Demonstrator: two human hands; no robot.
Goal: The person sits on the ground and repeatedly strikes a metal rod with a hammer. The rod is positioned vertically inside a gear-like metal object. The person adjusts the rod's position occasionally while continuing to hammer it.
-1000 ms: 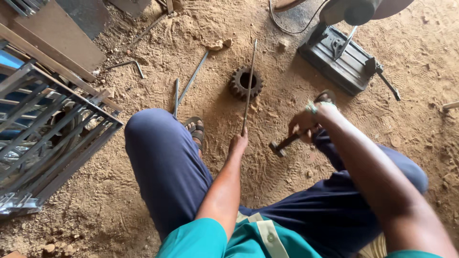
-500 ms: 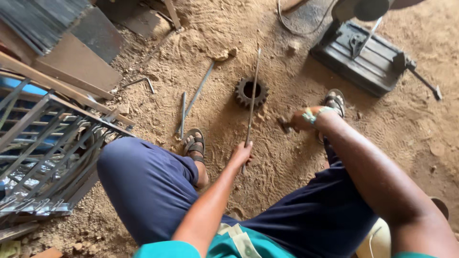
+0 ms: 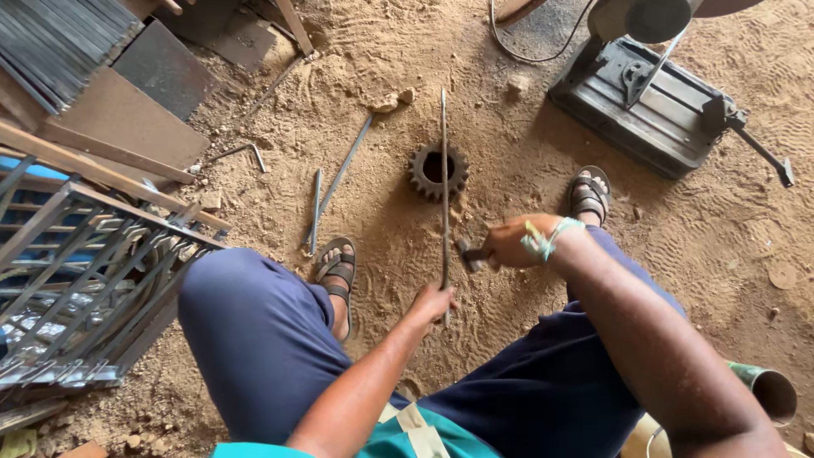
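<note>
Sandy workshop floor, and the hammer (image 3: 469, 252) has dropped — a second ago it was raised, now the right hand (image 3: 511, 242), clenched on its handle, has it just beside the long rod (image 3: 443, 191). The left hand (image 3: 432, 303) grips the rod's near end; its far part lies across the gear (image 3: 438, 170) — a blow landing.

A long thin metal rod (image 3: 443, 195) lies across the toothed gear (image 3: 438, 171) on the sandy floor; a small hammer (image 3: 471, 253) sits just beside its near end.

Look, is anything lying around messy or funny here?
Yes. Loose metal rods and a bent bar lie scattered in the sandy dirt. A gear sits half sunk in it under the long rod.
</note>
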